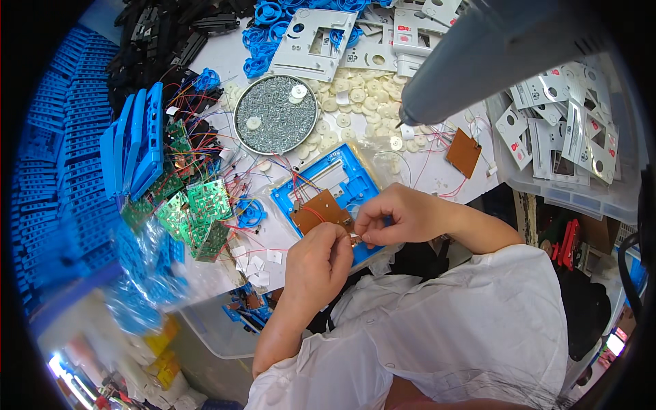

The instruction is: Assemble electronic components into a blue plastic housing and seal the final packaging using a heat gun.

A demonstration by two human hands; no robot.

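Observation:
In front of me a blue plastic housing [362, 183] lies tilted on the table, with a clear plastic bag partly under it. A brown circuit board [316, 207] with thin red wires sits over its near left part. My left hand [318, 258] bends over the board's near edge, fingers pinched together. Close beside it my right hand [403, 213] pinches with thumb and forefinger at the housing's near side. The fingertips almost meet around something small that I cannot make out; a bit of reddish wire or metal shows between them.
A round tray [234, 117] of small screws stands behind, beside many cream discs [372, 99]. A grey power screwdriver [478, 61] hangs at upper right. Wired green circuit boards [205, 208] and blue frames [137, 147] are at left. A clear bin [601, 201] holds printed panels at right.

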